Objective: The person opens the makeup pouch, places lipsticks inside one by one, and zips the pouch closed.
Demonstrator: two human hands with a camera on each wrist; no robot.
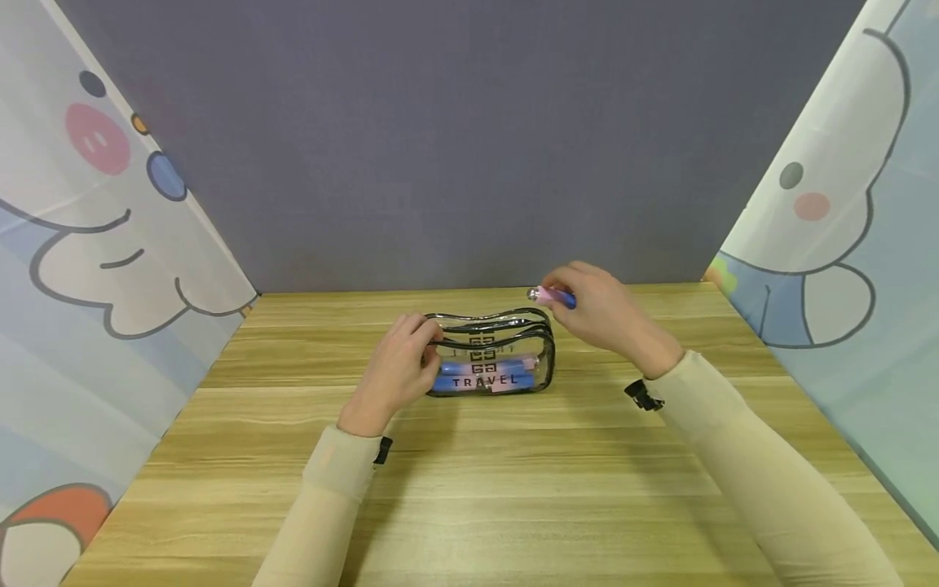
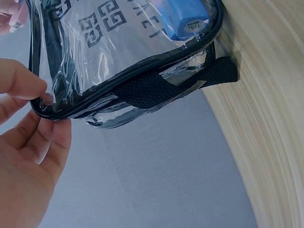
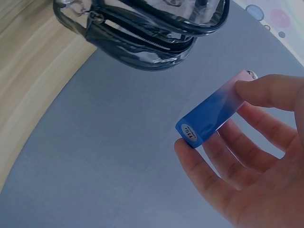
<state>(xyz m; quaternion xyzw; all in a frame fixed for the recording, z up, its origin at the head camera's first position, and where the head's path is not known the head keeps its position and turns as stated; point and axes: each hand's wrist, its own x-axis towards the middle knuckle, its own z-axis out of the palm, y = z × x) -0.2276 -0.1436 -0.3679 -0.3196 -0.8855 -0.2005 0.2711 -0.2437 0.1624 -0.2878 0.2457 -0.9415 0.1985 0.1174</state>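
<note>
A clear toiletry pouch point(image 1: 546, 346) with black piping and the word TRAVEL stands on the table. My left hand point(image 1: 399, 363) pinches its upper left edge; the left wrist view shows thumb and fingertips on the black trim. Inside lie blue-and-pink cosmetic tubes point(image 1: 469, 381), one showing a blue end point(image 2: 192, 23) with a round label. My right hand point(image 1: 605, 306) holds another blue-and-pink cosmetic tube point(image 3: 213, 109) just above and right of the pouch. This tube has a silver tip at its pink end and a round label on its blue end. The pouch's zipper point(image 3: 135, 33) shows in the right wrist view.
The wood-grain table point(image 1: 469, 505) ends at a grey panel point(image 1: 469, 147) close behind the pouch. Cartoon-printed curtains point(image 1: 66, 269) flank the table on both sides. A black strap point(image 2: 147, 90) is on the pouch's end.
</note>
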